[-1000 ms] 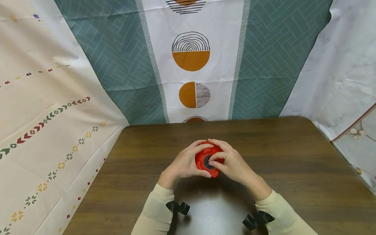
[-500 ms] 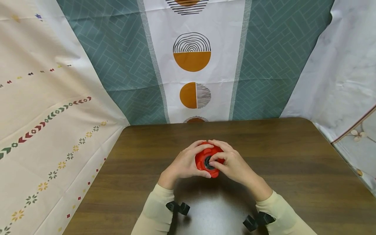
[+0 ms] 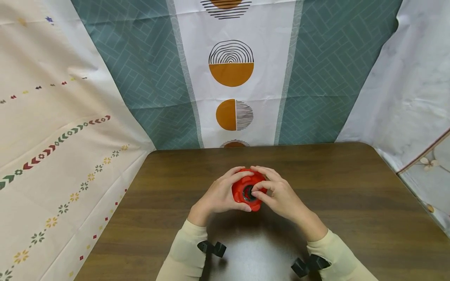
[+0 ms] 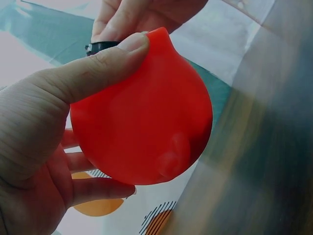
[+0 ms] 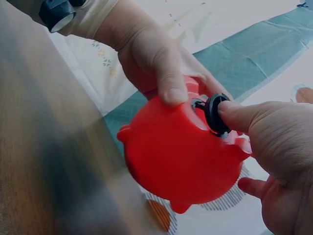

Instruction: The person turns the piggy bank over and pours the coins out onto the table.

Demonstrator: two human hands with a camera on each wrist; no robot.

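Observation:
A glossy red round hollow body [image 3: 237, 190] with short knobs, which looks like a coin bank, is held up above the table. My left hand [image 3: 219, 195] grips it from the left side, thumb near me and fingers at the far edge. A black round plug [image 5: 213, 115] stands tilted out of the opening on its upper side, and its narrow stem shows in the right wrist view. My right hand [image 3: 281, 198] pinches the plug's edge between thumb and finger, while another finger reaches the far rim of the red body. Red shows inside the dark opening in the head view.
A brown wood-grain table [image 3: 168, 218] lies under both hands, with a bright glare near its front. Patterned cloths hang behind it [image 3: 239, 89] and at both sides. Black camera mounts [image 3: 212, 248] sit on both wrists.
The black plug lay level in the opening earlier; its left side is now raised and tilted toward my right hand, showing red inside. The red body has shifted slightly left.

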